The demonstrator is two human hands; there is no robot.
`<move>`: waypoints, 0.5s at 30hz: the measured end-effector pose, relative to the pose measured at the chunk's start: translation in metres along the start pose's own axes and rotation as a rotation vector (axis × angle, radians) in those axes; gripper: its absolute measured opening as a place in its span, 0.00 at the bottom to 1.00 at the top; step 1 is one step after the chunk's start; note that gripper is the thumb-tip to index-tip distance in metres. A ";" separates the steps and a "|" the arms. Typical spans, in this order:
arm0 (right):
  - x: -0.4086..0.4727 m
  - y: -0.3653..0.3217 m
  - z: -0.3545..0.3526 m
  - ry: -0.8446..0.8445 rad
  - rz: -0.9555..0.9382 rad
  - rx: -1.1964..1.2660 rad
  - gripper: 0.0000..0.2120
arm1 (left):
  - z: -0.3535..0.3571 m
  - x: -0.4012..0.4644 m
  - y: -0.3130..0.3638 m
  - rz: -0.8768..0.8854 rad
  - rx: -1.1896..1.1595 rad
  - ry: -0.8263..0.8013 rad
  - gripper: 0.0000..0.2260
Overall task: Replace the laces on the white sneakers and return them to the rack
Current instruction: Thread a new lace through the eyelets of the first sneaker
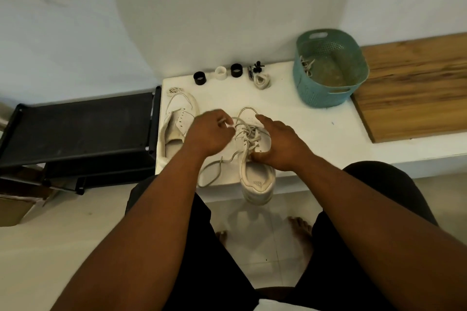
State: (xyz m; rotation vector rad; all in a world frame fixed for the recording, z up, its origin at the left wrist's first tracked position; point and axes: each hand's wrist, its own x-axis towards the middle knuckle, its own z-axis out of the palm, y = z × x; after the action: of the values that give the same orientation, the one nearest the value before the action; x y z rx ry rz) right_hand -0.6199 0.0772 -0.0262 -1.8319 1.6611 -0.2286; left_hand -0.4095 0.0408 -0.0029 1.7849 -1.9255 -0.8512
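Only marking: a small logo patch on the heel of the near sneaker (pixel 256 179). Too blurred to read. No other text visible.

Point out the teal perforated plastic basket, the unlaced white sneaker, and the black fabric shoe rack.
Teal perforated plastic basket (pixel 307 83): head view, on its outer front wall.
Unlaced white leather sneaker (pixel 182 106): head view, on its toe cap.
Black fabric shoe rack (pixel 83 124): head view, on the middle of its top shelf.

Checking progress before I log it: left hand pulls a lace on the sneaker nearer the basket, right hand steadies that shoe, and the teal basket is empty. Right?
Not quite. In the head view the teal basket holds a lace against its left wall. The rest stands: left hand pinches the lace, right hand steadies the sneaker.
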 end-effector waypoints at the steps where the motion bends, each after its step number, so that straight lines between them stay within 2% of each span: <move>1: -0.003 -0.002 0.001 0.012 0.004 0.002 0.53 | 0.005 -0.003 0.000 -0.015 0.149 -0.140 0.03; 2: -0.004 -0.002 0.004 0.020 0.016 0.015 0.52 | 0.010 -0.004 0.000 -0.027 0.256 -0.224 0.07; 3: -0.005 -0.002 0.006 0.027 0.031 0.032 0.53 | 0.013 -0.004 -0.001 -0.033 0.289 -0.239 0.10; 5: -0.006 -0.001 0.009 0.045 0.061 0.066 0.55 | 0.012 -0.006 0.000 -0.070 0.147 -0.158 0.12; 7: -0.006 0.000 0.011 0.053 0.073 0.093 0.57 | 0.010 -0.010 0.000 -0.153 -0.229 -0.044 0.12; 9: -0.007 0.000 0.012 0.039 0.084 0.108 0.59 | 0.008 -0.013 0.002 -0.246 -0.791 0.032 0.11; 11: -0.007 0.000 0.012 0.042 0.090 0.117 0.60 | 0.005 -0.015 0.004 -0.320 -1.333 0.025 0.11; 12: -0.006 0.000 0.013 0.041 0.093 0.119 0.60 | 0.005 -0.016 0.005 -0.360 -1.496 0.016 0.11; 13: -0.006 0.000 0.013 0.041 0.093 0.119 0.60 | 0.005 -0.016 0.004 -0.400 -1.525 0.016 0.11; 14: -0.005 0.001 0.013 0.044 0.092 0.119 0.60 | 0.005 -0.015 0.003 -0.417 -1.387 0.030 0.10; 15: -0.005 0.001 0.013 0.045 0.091 0.117 0.60 | 0.007 -0.015 0.000 -0.388 -1.119 0.039 0.08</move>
State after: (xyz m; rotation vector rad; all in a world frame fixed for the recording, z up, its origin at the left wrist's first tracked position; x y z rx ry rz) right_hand -0.6149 0.0859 -0.0352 -1.6717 1.7205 -0.3224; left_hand -0.4124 0.0571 -0.0060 1.3789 -0.7150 -1.5715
